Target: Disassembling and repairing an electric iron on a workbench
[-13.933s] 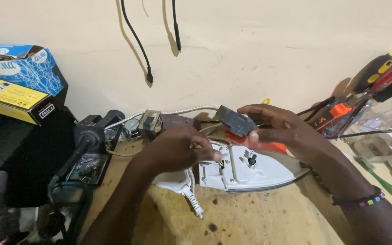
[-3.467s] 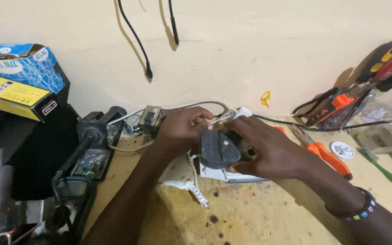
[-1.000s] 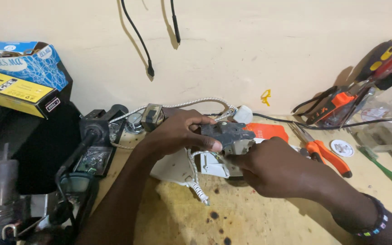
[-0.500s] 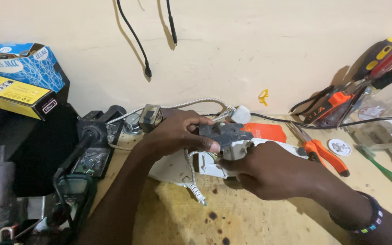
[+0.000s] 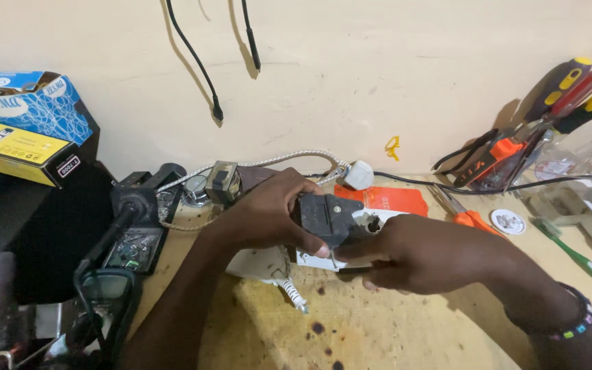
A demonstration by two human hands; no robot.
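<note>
Barely shifted since half a second ago: both hands clamped on dark grey part (image 5: 327, 218).
Left hand (image 5: 265, 218) and right hand (image 5: 416, 255), each grip holding it above white iron body (image 5: 268, 264), mid table (image 5: 405, 329).

Single head view, close, steeply down onto workbench (image 5: 392, 336)

The stained wooden bench (image 5: 378, 329) carries an orange-handled screwdriver (image 5: 466, 216), a round white sticker (image 5: 507, 221), a green toothbrush (image 5: 580, 257), a white plug (image 5: 360, 175) with braided cord, and a green circuit board (image 5: 131, 248).
</note>
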